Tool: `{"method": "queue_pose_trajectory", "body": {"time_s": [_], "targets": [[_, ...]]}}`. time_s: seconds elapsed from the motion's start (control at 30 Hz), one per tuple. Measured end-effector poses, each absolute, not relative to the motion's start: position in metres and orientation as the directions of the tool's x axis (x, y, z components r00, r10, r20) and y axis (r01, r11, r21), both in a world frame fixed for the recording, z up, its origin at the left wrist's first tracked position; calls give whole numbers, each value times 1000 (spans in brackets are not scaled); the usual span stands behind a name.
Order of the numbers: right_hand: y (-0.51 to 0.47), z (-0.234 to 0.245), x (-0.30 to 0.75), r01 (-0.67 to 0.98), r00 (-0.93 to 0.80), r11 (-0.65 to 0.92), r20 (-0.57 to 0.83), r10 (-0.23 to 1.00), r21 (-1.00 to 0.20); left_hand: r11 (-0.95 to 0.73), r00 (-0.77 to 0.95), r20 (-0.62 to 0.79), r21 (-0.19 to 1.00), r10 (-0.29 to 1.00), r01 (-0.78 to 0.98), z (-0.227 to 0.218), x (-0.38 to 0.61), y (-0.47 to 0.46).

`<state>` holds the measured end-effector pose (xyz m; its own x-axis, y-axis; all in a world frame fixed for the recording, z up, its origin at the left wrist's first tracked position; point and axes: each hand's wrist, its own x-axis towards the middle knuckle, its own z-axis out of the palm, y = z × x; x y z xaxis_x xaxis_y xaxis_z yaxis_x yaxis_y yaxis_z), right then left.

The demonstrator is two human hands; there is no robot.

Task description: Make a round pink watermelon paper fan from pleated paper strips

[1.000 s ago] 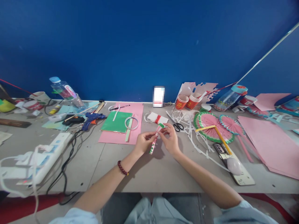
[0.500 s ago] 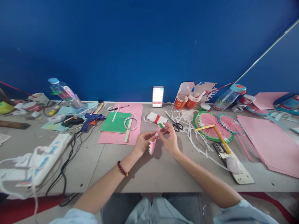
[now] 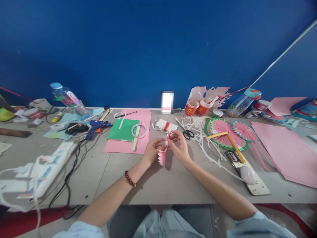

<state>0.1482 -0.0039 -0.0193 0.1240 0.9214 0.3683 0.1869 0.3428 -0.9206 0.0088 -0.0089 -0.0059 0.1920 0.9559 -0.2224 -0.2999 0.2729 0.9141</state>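
A pleated strip of pink paper [image 3: 162, 157] with some white and green at its edges is held upright above the grey table. It looks gathered at the middle, where my fingers meet. My left hand [image 3: 153, 152] pinches it from the left, a dark red bead bracelet on the wrist. My right hand [image 3: 180, 148] grips its upper part from the right, with thumb and fingers closed on it. The lower pleats fan out slightly below my fingers. Just beyond lie a white bundle with a red band [image 3: 166, 125] and black-handled scissors [image 3: 188, 134].
To the left are green paper [image 3: 123, 129] on a pink sheet, a tape ring [image 3: 139, 131], a blue glue gun [image 3: 96, 127] and a power strip [image 3: 53, 168]. Watermelon paper fans [image 3: 220, 129], white strips, a phone [image 3: 257, 183] and pink sheets [image 3: 287, 155] lie right. Paper cups [image 3: 192, 107] stand behind.
The pleated paper has turned a little in my fingers, and its lower folds spread somewhat wider. The green top edge shows less. Both hands stay almost in the same place.
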Motion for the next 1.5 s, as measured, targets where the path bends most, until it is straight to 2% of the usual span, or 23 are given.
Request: {"method": "queue_pose_trajectory", "body": {"time_s": [0.1,0.27,0.47,0.67,0.83,1.0,1.23,1.5], "targets": [[-3,-14,151,211,110,390,418,902,-896,274,215,-214,912,953,-304,-6,8,-9],[-1,-6,157,262,62,436,465,883,-861,207,274,-120,926,954,-316,-7,9,-10],[5,-10,160,57,3,337,338,941,-940,165,331,-87,962,940,-216,-9,8,-12],[6,-15,157,-10,21,216,216,976,-976,172,261,-121,968,958,-183,-13,12,-11],[6,-20,156,-51,-4,196,197,980,-979,175,221,-130,965,967,-196,-13,15,-9],[4,-23,155,-83,-44,183,187,981,-980,78,163,-59,990,985,-116,-13,13,-9],[3,-20,155,-157,-83,144,159,984,-977,207,237,-150,949,960,-237,-15,9,-9],[2,-18,155,-200,-90,118,138,986,-973,232,226,-163,915,960,-329,-17,13,-10]]}}
